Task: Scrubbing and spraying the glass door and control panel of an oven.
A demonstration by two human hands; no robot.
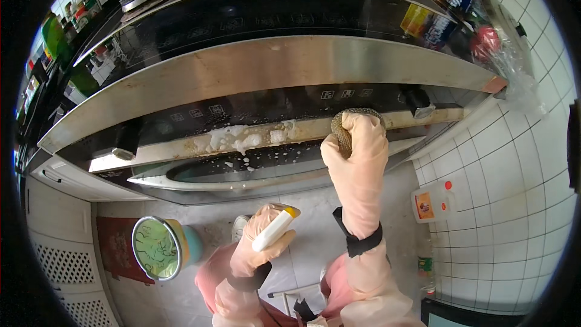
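Observation:
In a pale rubber glove, my right hand (360, 156) grips a greyish-brown scouring pad (343, 137). The pad is against the narrow metal ledge (313, 131) on the front of a stove (290, 61). White foam (247, 141) lies along the ledge left of the pad, with drips on the dark glass below. Brown grime stains parts of the metal. Lower down, my gloved left hand (248, 247) is wrapped around a spray bottle, whose white trigger head (273, 230) has a yellow nozzle. The bottle's body is hidden by the hand.
Two black knobs (415, 100) (127, 141) and a curved handle (190, 185) jut from the stove front. A bucket (156, 247) of greenish water stands on the floor at left. Beside the tiled wall are a plastic jug (433, 202) and a bottle (425, 265).

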